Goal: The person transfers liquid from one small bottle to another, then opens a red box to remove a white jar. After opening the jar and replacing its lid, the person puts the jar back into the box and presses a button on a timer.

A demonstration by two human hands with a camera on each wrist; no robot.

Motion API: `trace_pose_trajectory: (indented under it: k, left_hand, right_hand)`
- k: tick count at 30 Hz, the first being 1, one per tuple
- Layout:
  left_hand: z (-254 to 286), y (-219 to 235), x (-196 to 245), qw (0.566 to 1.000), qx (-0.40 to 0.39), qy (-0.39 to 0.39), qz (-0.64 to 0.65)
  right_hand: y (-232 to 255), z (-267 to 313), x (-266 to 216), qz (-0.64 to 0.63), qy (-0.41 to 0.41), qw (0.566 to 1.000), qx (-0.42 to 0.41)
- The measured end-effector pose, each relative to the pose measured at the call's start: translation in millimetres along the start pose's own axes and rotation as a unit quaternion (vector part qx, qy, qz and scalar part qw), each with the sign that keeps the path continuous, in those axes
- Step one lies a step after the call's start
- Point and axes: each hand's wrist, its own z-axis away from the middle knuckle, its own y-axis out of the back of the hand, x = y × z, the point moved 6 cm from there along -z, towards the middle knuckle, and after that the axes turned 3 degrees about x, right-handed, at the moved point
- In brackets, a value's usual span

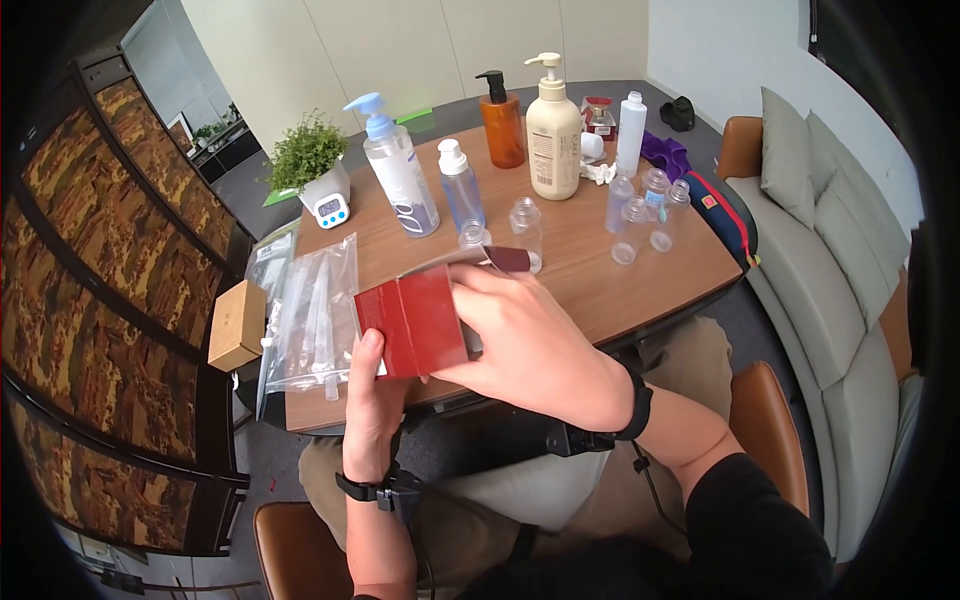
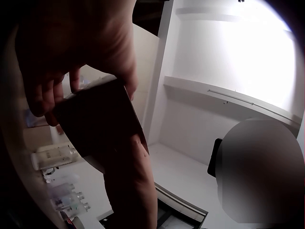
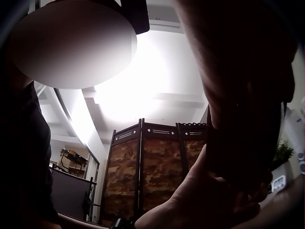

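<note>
A red box (image 1: 412,322) is held up over the table's near edge, its dark red flap (image 1: 508,260) standing out at the upper right. The left hand (image 1: 375,400) grips the box from below and the left, thumb on its front face. At the box's right side is the right hand (image 1: 535,335), its fingers curled over the edge and partly hidden behind it. In the left wrist view the box (image 2: 102,121) looks dark, between the left hand (image 2: 81,43) and the right hand (image 2: 128,176). The right wrist view is too dark to show the fingers clearly.
On the wooden table (image 1: 610,290) stand pump bottles, among them a cream one (image 1: 553,140) and an amber one (image 1: 504,130), and several small clear bottles. Plastic bags (image 1: 315,310), a cardboard box (image 1: 237,325), a timer (image 1: 331,210) and a potted plant (image 1: 308,155) are at the left.
</note>
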Motion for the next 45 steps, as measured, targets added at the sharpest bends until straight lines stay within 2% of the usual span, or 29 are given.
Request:
trace_pose_trajectory:
  k: [1, 2, 4, 8, 10, 11, 13, 14, 16, 17, 18, 20, 26, 28, 31, 35, 37, 38, 40, 45]
  left_hand:
    - [0, -1, -1, 1.0, -0.001, 0.001, 0.0]
    - [0, -2, -1, 1.0, 0.011, -0.013, -0.008]
    - [1, -1, -3, 0.999, 0.021, -0.025, -0.016]
    - [3, 0, -6, 0.999, 0.018, -0.013, -0.031]
    - [3, -4, -3, 1.0, 0.011, -0.006, -0.015]
    - [4, -7, 0, 1.0, 0.006, -0.003, -0.005]
    - [0, -3, -2, 0.999, 0.006, -0.002, 0.034]
    - [-2, -2, 0, 0.999, 0.006, -0.001, 0.034]
    - [-5, -9, 10, 0.995, 0.012, 0.02, 0.099]
    - [-5, -15, 14, 0.99, 0.097, 0.022, 0.101]
    - [-5, -13, 15, 0.99, 0.099, 0.02, 0.102]
    - [-7, -13, 17, 0.992, 0.002, 0.029, 0.124]
    - [-7, -9, 13, 0.98, 0.016, 0.046, 0.193]
    - [-7, -11, 11, 0.976, -0.043, 0.07, 0.204]
    - [-7, -9, 8, 0.974, -0.056, 0.102, 0.196]
    - [-8, -2, 10, 0.979, -0.029, 0.089, 0.183]
    - [-9, 7, 15, 0.993, 0.011, 0.054, 0.109]
    - [-9, 7, 16, 0.993, 0.011, 0.054, 0.109]
    - [-8, 12, 21, 0.989, 0.06, 0.034, 0.128]
    - [-5, 7, 30, 0.98, 0.038, -0.004, 0.196]
  right_hand:
    - [-5, 2, 8, -0.028, -0.053, 0.998, -0.032]
    - [-4, 2, 9, -0.028, -0.055, 0.998, -0.03]
    - [-3, 1, 2, 0.034, 0.024, 0.999, -0.033]
    - [-6, 2, 6, 0.054, 0.004, 0.998, -0.04]
    - [2, 1, -2, 0.013, 0.062, 0.997, 0.032]
    - [4, 0, -2, 0.013, 0.061, 0.998, 0.033]
    - [6, -2, 6, -0.056, -0.041, 0.997, -0.015]
    - [7, -2, 4, -0.056, -0.042, 0.997, -0.015]
    - [20, -3, -3, -0.059, -0.02, 0.995, 0.082]
    - [23, -7, -3, -0.076, -0.015, 0.994, 0.081]
    - [25, -8, -3, -0.077, -0.013, 0.994, 0.079]
    - [27, -10, 1, -0.194, -0.047, 0.976, 0.082]
    - [31, -13, 4, -0.288, -0.036, 0.955, 0.065]
    - [32, -14, 3, -0.325, -0.057, 0.943, 0.044]
    - [34, -16, 6, -0.317, -0.059, 0.945, 0.056]
    - [35, -15, 8, -0.301, -0.078, 0.948, 0.065]
    - [34, -15, 9, -0.318, -0.101, 0.941, 0.053]
    - [32, -14, 11, -0.336, -0.124, 0.933, 0.041]
    - [30, -14, 11, -0.34, -0.13, 0.931, 0.037]
    - [24, -12, 13, -0.341, -0.143, 0.929, 0.017]
